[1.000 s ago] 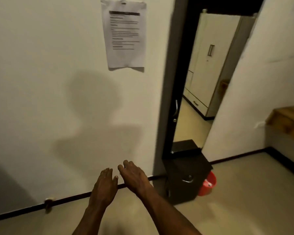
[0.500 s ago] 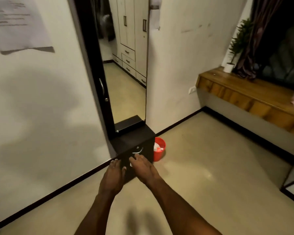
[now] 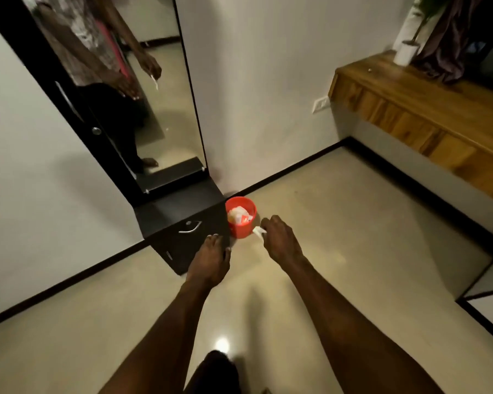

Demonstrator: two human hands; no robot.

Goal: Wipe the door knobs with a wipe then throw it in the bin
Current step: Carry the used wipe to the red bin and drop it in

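One small wipe (image 3: 258, 231) is pinched in the right hand (image 3: 279, 237) just beside the red bin (image 3: 241, 220), so carry it over the rim before letting go; the left hand (image 3: 211, 260) hangs slack, empty.

Nothing here can be read. The packets inside the red bin (image 3: 240, 216) beside the black cabinet (image 3: 182, 223) carry print too blurred to make out, and the wall socket (image 3: 320, 104) shows no lettering.
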